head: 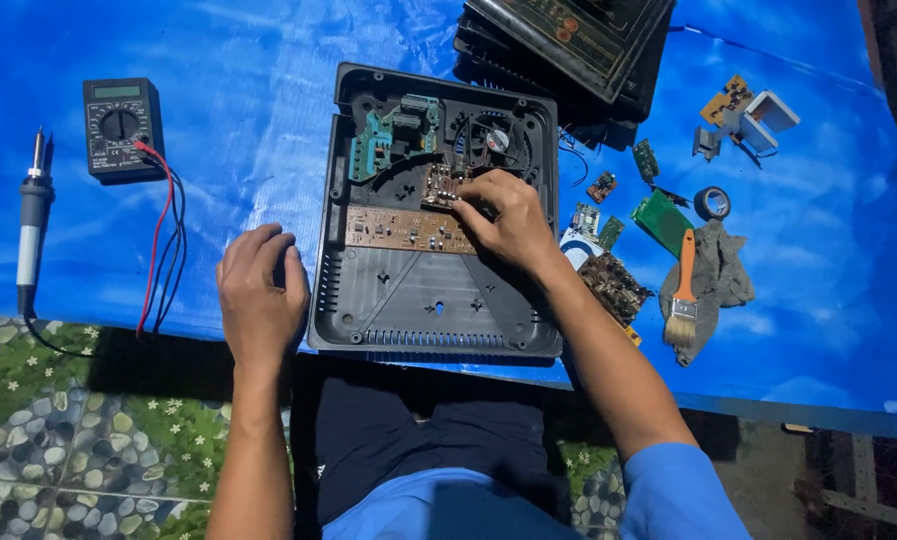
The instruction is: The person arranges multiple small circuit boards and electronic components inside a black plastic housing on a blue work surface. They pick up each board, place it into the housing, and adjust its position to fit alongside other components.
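Observation:
An opened black plastic appliance casing (428,310) lies on a blue sheet (248,90) in front of me. Inside it sit a brown circuit board (398,230), a teal board (378,140) and a small fan (493,140). My right hand (508,215) reaches into the casing, its fingertips pinched on a small component board (440,185) near the middle. My left hand (258,295) rests curled on the sheet against the casing's left edge; whether it holds anything is hidden.
A black multimeter (120,125) with red and black leads and a soldering iron (33,215) lie at the left. Stacked black casings (568,50) sit behind. At the right lie several loose circuit boards, a paintbrush (683,290) on a grey rag, and a tape roll (711,203).

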